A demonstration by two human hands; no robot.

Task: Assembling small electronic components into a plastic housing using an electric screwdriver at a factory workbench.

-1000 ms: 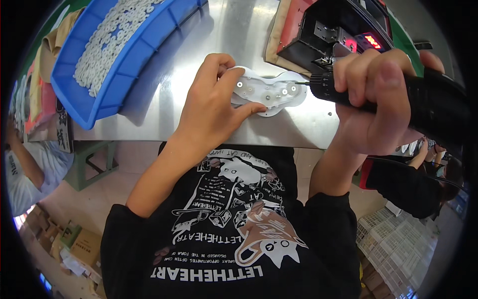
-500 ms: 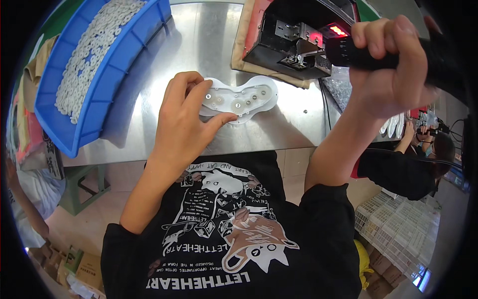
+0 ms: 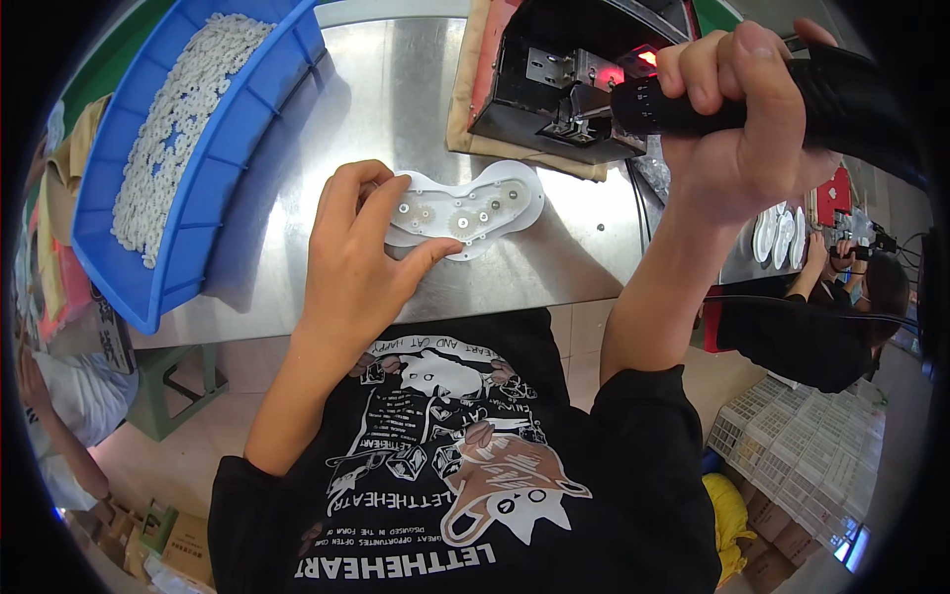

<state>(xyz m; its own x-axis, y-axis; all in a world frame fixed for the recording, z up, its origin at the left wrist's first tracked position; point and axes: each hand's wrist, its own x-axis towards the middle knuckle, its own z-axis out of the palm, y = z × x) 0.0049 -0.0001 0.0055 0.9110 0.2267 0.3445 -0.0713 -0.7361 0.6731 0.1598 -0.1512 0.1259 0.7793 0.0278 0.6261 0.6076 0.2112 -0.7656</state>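
Observation:
My left hand (image 3: pixel 354 243) grips the left end of a white curved plastic housing (image 3: pixel 527 206) on the metal table, with thumb and fingers on opposite edges. Several small gears (image 3: pixel 462 224) sit inside the housing, its open side facing up. Raised at the upper right, my right hand (image 3: pixel 737 134) is wrapped round a black electric screwdriver (image 3: pixel 643 107). The tool lies nearly level, its nose pointing left at the metal front of a black screw feeder (image 3: pixel 515 109). A red light glows on the feeder. Whether a screw sits on the bit is too small to tell.
A blue bin (image 3: pixel 188 208) of small white rings stands at the left of the metal table (image 3: pixel 386 79). A dark cable (image 3: pixel 638 203) crosses the table right of the feeder. Further right, white housings (image 3: pixel 780 236) lie near another person (image 3: pixel 831 327). One small dark piece (image 3: pixel 600 228) rests on the table.
My right hand has moved the screwdriver left, nearer the feeder's front. The view has shifted slightly, while my left hand keeps its grip on the housing.

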